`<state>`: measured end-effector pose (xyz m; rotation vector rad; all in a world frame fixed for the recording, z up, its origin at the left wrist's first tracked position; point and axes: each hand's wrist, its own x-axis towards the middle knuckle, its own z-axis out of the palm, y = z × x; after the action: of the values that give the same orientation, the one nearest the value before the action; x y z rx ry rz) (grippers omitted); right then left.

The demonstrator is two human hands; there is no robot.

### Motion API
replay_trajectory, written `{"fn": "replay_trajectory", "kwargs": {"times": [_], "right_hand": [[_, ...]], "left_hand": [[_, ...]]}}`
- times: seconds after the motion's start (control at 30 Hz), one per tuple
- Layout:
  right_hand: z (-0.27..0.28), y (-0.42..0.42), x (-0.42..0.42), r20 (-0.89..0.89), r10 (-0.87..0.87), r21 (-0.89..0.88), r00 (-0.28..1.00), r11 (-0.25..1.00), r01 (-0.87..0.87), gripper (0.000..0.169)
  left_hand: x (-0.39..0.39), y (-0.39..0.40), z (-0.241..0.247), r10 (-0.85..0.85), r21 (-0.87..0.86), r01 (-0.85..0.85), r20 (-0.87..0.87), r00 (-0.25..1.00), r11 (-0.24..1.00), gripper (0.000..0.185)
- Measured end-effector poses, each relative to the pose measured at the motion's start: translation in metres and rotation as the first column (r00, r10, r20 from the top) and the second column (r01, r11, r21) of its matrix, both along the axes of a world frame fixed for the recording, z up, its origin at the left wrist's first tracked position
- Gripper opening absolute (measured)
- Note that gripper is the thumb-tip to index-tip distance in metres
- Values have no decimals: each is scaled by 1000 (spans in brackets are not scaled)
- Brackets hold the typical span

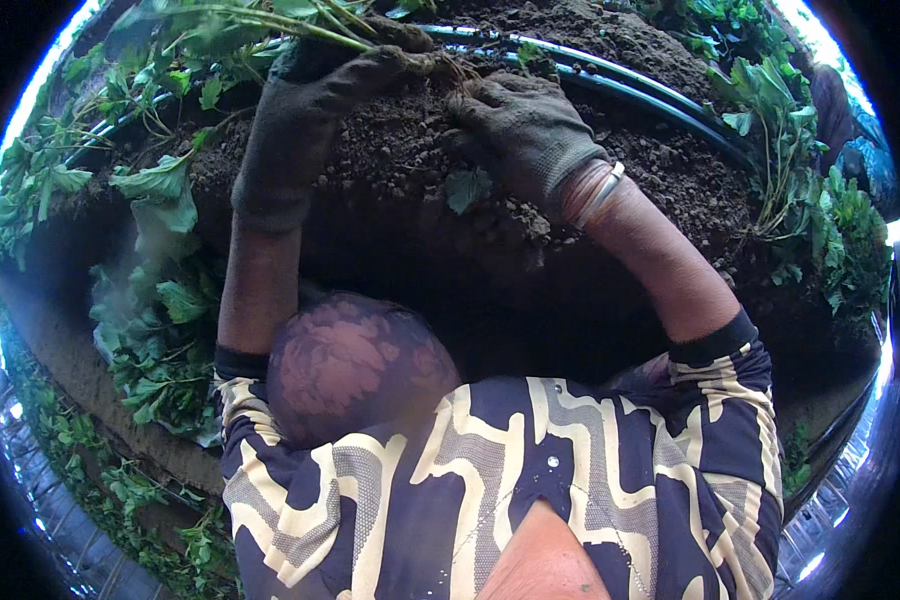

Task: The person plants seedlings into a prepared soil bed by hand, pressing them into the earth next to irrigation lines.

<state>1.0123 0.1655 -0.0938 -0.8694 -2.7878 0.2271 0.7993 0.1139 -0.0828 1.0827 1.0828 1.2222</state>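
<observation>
My left hand (360,75), in a dark soiled work glove, is closed around the lower stems of an uprooted leafy green plant (300,26); its leaves spread to the upper left. The plant's brown roots (457,71) stick out to the right of that fist. My right hand (521,124), in a matching knit glove with a pale bracelet above its cuff, touches these roots with bent fingertips. Its thumb is partly hidden in shadow. Below both hands lies dark crumbly soil (390,142), with a single green leaf (468,189) on it.
Two dark, shiny irrigation hoses (637,86) curve across the soil beyond my hands. Leafy plants (776,142) stand at the right, and a heap of cut or pulled greens (169,375) lies at the left. My knee (352,360) is bent just below my left forearm.
</observation>
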Motion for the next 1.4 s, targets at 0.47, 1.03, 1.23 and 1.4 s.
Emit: {"fn": "replay_trajectory", "kwargs": {"times": [0.47,1.03,1.23,1.4], "right_hand": [[-31,10,-4,-15,-115,-82,993,990,113,41],[-23,8,45,-180,-84,45,980,995,94,36],[-22,14,18,179,-136,-6,974,990,140,25],[-35,34,21,214,-84,-115,973,987,111,30]], "left_hand": [[24,22,-18,-72,178,77,-33,997,981,19],[31,36,-57,60,149,142,-866,497,979,25],[54,29,-30,94,123,113,-967,236,986,39],[51,36,-21,-2,29,141,-977,213,990,42]]}}
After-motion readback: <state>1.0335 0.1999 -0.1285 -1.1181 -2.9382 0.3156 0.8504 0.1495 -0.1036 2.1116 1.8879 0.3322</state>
